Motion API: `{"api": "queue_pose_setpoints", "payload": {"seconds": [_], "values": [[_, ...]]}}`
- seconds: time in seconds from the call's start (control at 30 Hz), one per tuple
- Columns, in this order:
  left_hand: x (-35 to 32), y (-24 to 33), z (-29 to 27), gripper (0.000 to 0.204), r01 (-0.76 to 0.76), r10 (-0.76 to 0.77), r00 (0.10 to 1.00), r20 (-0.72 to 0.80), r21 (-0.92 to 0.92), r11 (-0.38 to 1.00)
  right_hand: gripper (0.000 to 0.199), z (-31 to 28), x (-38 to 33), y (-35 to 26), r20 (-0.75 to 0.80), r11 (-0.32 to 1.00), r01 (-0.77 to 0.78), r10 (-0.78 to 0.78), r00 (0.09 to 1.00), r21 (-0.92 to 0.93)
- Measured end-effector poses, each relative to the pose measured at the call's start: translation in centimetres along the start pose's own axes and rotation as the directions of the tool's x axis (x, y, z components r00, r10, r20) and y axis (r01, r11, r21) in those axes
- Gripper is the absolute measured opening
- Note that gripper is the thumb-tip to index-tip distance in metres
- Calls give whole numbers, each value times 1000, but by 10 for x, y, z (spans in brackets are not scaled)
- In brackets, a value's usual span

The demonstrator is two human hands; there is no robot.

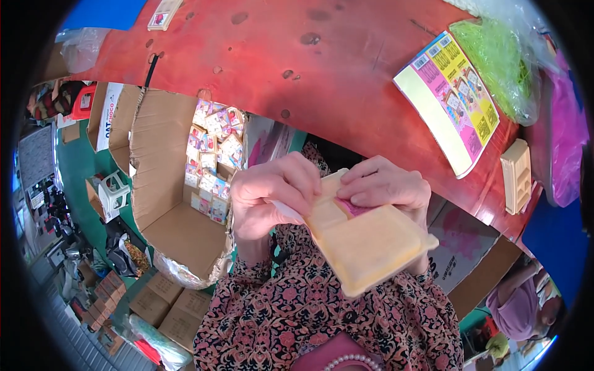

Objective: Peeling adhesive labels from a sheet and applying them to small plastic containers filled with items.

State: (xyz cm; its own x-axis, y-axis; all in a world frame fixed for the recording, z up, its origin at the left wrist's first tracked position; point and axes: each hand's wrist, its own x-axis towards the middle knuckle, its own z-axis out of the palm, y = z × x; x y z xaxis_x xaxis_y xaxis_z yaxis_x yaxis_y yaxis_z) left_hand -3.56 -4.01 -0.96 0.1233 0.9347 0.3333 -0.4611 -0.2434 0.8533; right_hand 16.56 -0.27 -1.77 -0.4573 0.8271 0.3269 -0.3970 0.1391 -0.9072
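Observation:
In front of my chest I hold a beige moulded plastic case [371, 247], tilted, its broad smooth panel toward the lower right. My right hand [390, 185] grips its far side, fingers bent over a pink patch [352, 208] that they partly cover. My left hand [275, 188] is closed at the left edge, its fingertips pinching a thin white slip [288, 212] against the case. Whether the slip is stuck to the case I cannot tell. A printed sheet [451, 102] in yellow and pink lies on the red table beyond my right hand.
Left of me stands an open cardboard box [167, 154] holding several small printed packs [213, 145]. Stacked beige trays [516, 176] sit at the red table's [260, 49] right edge, near a bag of green material [495, 68]. Another person [516, 303] is at lower right.

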Motion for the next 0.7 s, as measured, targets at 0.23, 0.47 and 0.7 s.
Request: {"api": "queue_pose_setpoints", "payload": {"seconds": [0.23, 0.47, 0.7], "values": [[9, 12, 3, 13, 137, -152, 984, 95, 150, 979, 26, -6, -4, -11, 113, 989, 43, -27, 993, -144], [8, 14, 2, 27, 311, -350, 926, 144, 239, 920, 28, -3, -16, -12, 88, 967, 58, -37, 995, -247], [12, 16, 15, 33, 390, -450, 891, 65, 400, 830, 30, -4, -24, -16, 80, 937, 74, -49, 996, -343]]}}
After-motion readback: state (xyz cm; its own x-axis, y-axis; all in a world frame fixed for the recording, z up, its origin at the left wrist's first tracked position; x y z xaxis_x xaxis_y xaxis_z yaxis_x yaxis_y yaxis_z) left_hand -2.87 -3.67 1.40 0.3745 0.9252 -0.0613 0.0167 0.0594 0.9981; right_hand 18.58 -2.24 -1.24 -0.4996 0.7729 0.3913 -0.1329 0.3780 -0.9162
